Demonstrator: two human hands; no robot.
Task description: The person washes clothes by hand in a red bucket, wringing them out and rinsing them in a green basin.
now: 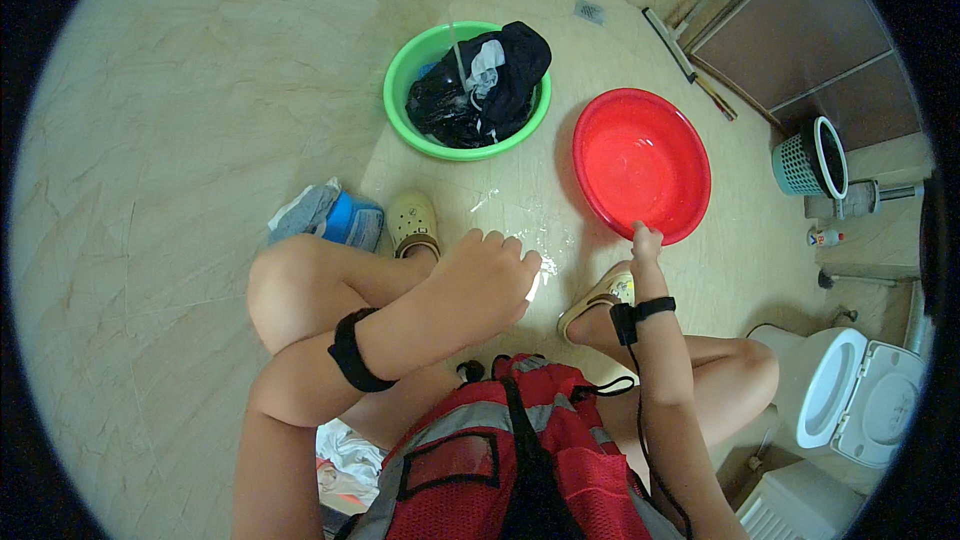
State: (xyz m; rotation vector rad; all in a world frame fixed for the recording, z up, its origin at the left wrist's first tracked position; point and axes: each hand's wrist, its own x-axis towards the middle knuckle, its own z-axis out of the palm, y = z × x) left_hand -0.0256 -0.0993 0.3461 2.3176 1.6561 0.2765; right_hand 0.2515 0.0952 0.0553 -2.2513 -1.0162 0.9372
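Observation:
My left hand (492, 275) hangs above the wet floor between my feet, its fingers curled closed. A small patch of white shows by its fingertips, but I cannot make out what it is. With my right hand (647, 240) I grip the near rim of a red basin (655, 155), which holds a little water at its bottom. Left of it, a green basin (396, 105) carries wet dark clothes (515, 65) and a light grey-white cloth (486, 70). A thin stream of water (458, 48) falls into that basin.
A blue and grey packet (345, 220) lies beside my left clog (412, 220). A squeegee (680, 52), a floor drain (590, 11) and a teal basket (797, 164) are farther off. The toilet (830, 390) stands on the right. White laundry (348, 455) shows under my left leg.

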